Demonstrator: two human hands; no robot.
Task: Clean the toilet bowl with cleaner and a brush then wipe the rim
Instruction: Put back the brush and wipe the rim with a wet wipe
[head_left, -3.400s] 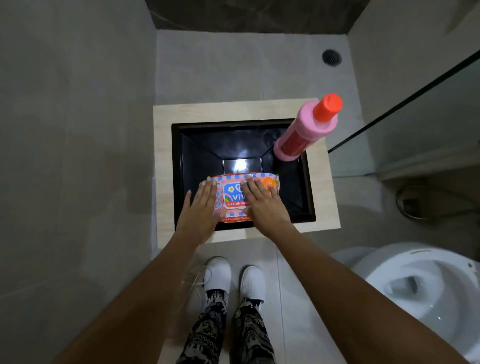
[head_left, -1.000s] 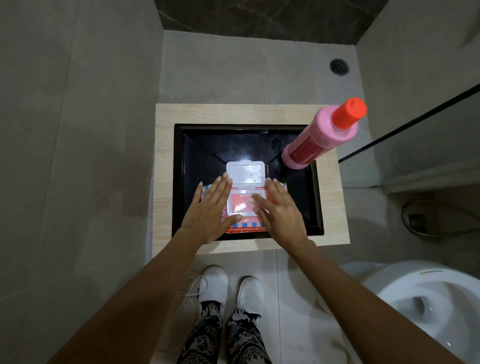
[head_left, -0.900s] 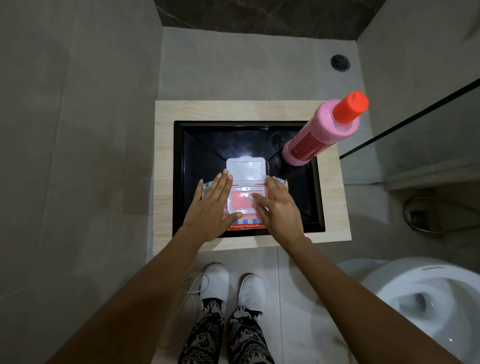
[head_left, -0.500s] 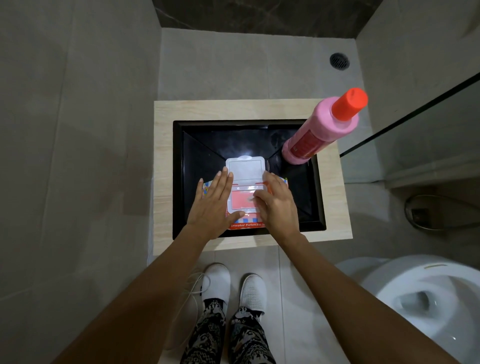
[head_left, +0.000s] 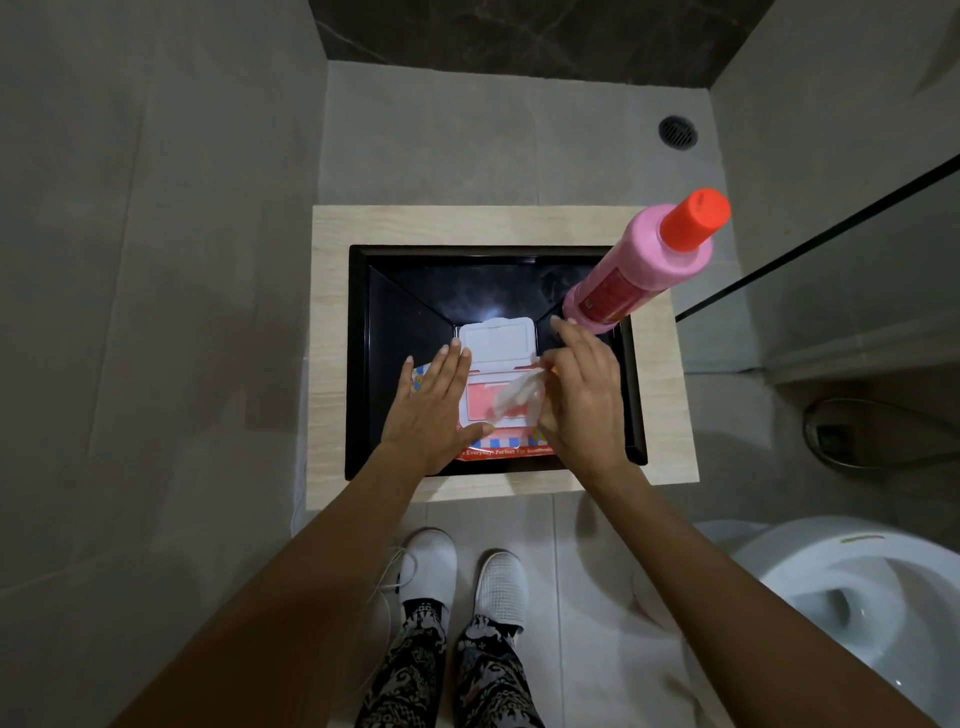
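Fingers (head_left: 545, 375) of the right hand (head_left: 582, 400) are pinching 1 wet wipe (head_left: 514, 397) and drawing it up out of the wipes pack (head_left: 498, 415); half a second ago those fingers were only pressing at the pack's opening and no wipe was showing. The left hand (head_left: 434, 410) is lying flat with fingers spread, holding the pack's left side down, as it was before. The pack's white lid (head_left: 497, 339) is standing flipped open, unchanged. The pack is sitting in the black recessed basin (head_left: 395, 312) framed by a pale wood-look counter (head_left: 327, 338). 1 pink cleaner bottle (head_left: 639, 270) with an orange cap (head_left: 693, 213) is standing at the basin's right rear corner, just beyond the right hand, in the same spot. 1 white toilet bowl (head_left: 857, 597) is showing at lower right, well apart from the hands. 2 white shoes (head_left: 431, 564) are standing on the tiled floor (head_left: 467, 130) below the counter, and 1 round floor drain (head_left: 677, 132) is lying at upper right.
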